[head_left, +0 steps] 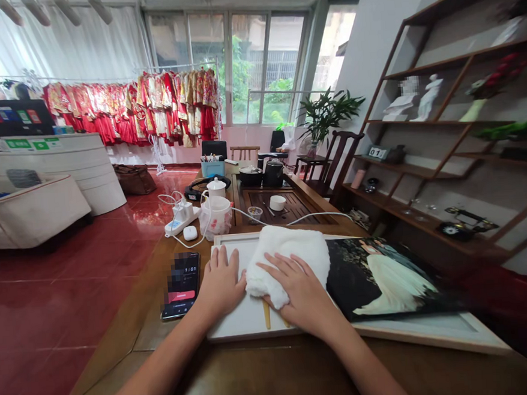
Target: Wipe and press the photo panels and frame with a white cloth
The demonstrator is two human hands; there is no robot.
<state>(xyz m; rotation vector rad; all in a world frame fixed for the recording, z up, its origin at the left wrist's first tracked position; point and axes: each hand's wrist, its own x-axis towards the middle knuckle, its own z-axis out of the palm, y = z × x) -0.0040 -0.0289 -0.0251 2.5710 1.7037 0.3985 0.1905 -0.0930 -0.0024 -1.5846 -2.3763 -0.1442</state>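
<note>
A large framed photo (386, 279) with a white border lies flat on the wooden table (267, 378) in front of me. My left hand (221, 283) rests flat on the frame's white left border, fingers stretched out and close together. My right hand (297, 288) lies palm down on a folded white towel (289, 253) that sits on the frame, fingers spread over the cloth's near edge. Under the towel's near edge a thin yellowish stick (267, 314) shows on the border.
A phone (182, 284) with a lit screen lies left of the frame. Behind it are a power strip (181, 218), a white teapot (215, 216) and a tea tray (286, 202). Chairs, a shelving unit (443, 131) at right, red garments at the back.
</note>
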